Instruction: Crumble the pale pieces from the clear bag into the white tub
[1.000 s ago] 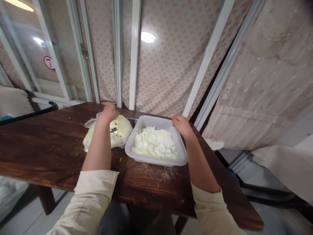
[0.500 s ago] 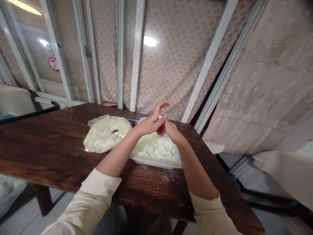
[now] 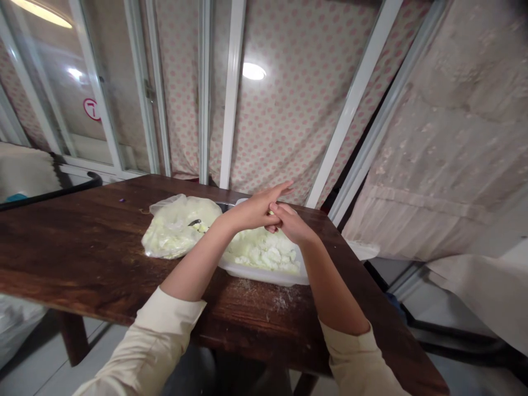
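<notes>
My left hand and my right hand meet above a white tray. A small pale piece, apparently dough, shows between them, mostly hidden by fingers. The left hand's upper fingers stretch to the right, while its thumb is near the piece. My right hand's fingers curl against the left palm, closed around the piece. Below, the tray holds several white, floury pieces. Left of it, a clear plastic bag contains a pale yellow-green mass, with a dark handle sticking out.
A dark wooden table carries everything, with white powder scattered near the tray. Part of a metal bowl shows behind the bag. Framed glass panels with a dotted curtain stand behind the table.
My left hand has tipped flatter, its raised fingers now lower and pointing right. The right hand has turned and closed more over the piece. Tray and bag stay put.
</notes>
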Demonstrator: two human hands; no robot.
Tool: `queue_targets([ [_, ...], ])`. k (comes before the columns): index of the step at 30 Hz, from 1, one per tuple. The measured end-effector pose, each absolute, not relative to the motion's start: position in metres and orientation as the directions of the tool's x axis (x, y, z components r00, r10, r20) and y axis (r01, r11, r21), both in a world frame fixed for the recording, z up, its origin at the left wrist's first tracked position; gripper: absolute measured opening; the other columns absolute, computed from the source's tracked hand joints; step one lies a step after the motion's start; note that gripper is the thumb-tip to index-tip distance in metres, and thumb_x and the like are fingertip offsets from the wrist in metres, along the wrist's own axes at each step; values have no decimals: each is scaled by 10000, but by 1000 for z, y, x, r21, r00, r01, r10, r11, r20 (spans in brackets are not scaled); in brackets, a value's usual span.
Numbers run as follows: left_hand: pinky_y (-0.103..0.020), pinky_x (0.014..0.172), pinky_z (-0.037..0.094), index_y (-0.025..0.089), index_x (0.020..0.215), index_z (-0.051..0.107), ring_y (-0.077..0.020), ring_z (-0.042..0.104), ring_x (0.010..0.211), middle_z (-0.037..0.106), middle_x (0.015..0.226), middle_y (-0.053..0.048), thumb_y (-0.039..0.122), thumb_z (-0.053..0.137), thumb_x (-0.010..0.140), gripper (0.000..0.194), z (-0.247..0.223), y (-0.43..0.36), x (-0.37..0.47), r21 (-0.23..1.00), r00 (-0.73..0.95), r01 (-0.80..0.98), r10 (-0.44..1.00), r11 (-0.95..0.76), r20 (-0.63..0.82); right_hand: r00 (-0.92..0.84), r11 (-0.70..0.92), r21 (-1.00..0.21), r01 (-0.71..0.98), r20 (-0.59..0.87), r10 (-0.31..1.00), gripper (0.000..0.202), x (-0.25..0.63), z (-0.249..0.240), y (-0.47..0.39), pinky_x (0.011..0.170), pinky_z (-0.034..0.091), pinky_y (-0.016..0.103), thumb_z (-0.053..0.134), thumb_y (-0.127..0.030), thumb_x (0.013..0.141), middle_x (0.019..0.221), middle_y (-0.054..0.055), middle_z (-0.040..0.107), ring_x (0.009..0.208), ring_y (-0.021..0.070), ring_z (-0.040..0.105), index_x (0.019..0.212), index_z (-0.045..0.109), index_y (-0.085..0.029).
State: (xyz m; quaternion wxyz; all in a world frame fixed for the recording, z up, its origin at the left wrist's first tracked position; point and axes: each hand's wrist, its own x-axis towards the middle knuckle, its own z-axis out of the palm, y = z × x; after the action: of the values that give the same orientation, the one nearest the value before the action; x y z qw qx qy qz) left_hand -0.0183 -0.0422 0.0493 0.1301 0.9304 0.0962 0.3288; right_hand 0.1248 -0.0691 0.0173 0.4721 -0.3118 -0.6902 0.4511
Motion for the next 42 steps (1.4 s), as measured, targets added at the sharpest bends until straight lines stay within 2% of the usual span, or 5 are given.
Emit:
queue_targets([
  [7, -300, 808, 453, 187, 1396, 298, -194, 574, 1033, 578, 1226, -114, 217, 499, 782, 646, 53, -43, -23, 194, 700, 253, 317, -948, 639, -225, 366, -915, -171, 398, 889, 378, 120, 18, -68, 457, 283, 227, 622, -548, 721, 508, -60, 409, 445, 69, 368, 691, 505, -189],
  [14, -285, 674, 436, 143, 1207, 526, -184, 608, 750, 675, 862, -81, 370, 492, 824, 447, 50, -44, -14, 241, 563, 438, 473, -866, 678, -57, 339, -884, -322, 376, 925, 327, 119, 21, -62, 527, 343, 229, 669, -497, 696, 633, -36, 509, 554, 82, 435, 785, 557, -203],
  [20, -262, 660, 418, 151, 914, 594, -139, 552, 679, 618, 728, -29, 373, 438, 862, 276, 47, -38, -11, 403, 638, 204, 433, -892, 637, 5, 276, -884, -377, 296, 955, 309, 119, 23, -60, 506, 334, 243, 658, -476, 696, 535, -52, 417, 500, 89, 381, 711, 524, -198],
  [26, -252, 691, 433, 126, 824, 595, -129, 561, 700, 605, 705, -25, 459, 443, 852, 368, 40, -32, 0, 641, 611, -188, 422, -744, 670, 151, 488, -857, -163, 468, 871, 355, 123, 23, -60, 451, 235, 236, 670, -518, 640, 533, -63, 374, 460, 64, 304, 667, 524, -195],
  [42, -305, 855, 423, 119, 918, 621, -184, 558, 952, 645, 844, -80, 571, 411, 828, 507, 24, -26, 19, 714, 543, -268, 511, -647, 667, 343, 545, -835, -73, 492, 800, 433, 123, 19, -54, 433, 231, 239, 641, -577, 645, 504, -60, 346, 450, 63, 312, 575, 449, -195],
])
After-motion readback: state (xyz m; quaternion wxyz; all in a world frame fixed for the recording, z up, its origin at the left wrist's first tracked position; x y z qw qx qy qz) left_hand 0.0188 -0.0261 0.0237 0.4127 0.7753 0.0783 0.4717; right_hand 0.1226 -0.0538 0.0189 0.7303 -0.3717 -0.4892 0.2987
